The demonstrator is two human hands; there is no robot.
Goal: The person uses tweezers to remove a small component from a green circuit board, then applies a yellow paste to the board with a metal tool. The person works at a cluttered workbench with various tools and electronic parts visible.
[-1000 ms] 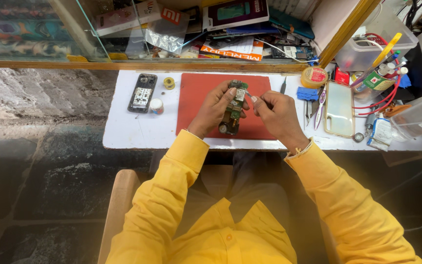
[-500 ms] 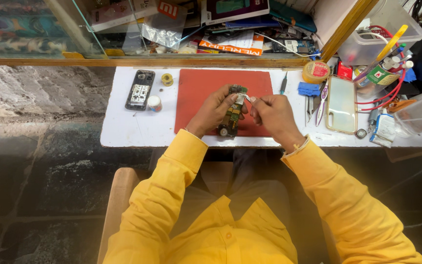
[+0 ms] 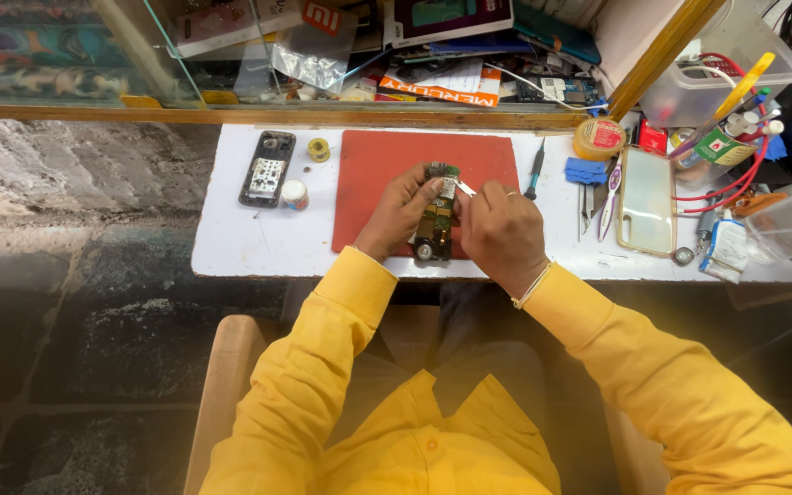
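Over a red work mat (image 3: 378, 165) on a white bench (image 3: 258, 243), my left hand (image 3: 396, 213) holds an opened phone body with a green circuit board (image 3: 435, 220) upright along its length. My right hand (image 3: 499, 229) pinches thin metal tweezers (image 3: 463, 188) whose tip touches the upper part of the board. Both arms wear yellow sleeves.
A dismantled phone shell (image 3: 267, 169), a small white pot (image 3: 294, 193) and a solder roll (image 3: 319, 149) lie left of the mat. Right of it are a screwdriver (image 3: 534, 170), a yellow tape tin (image 3: 599, 138), a phone back cover (image 3: 647, 199), plastic tubs and wires. A glass case stands behind.
The view has shifted slightly. Both hands stay on the board over the mat, with the right hand's tweezers still at the board's upper end.
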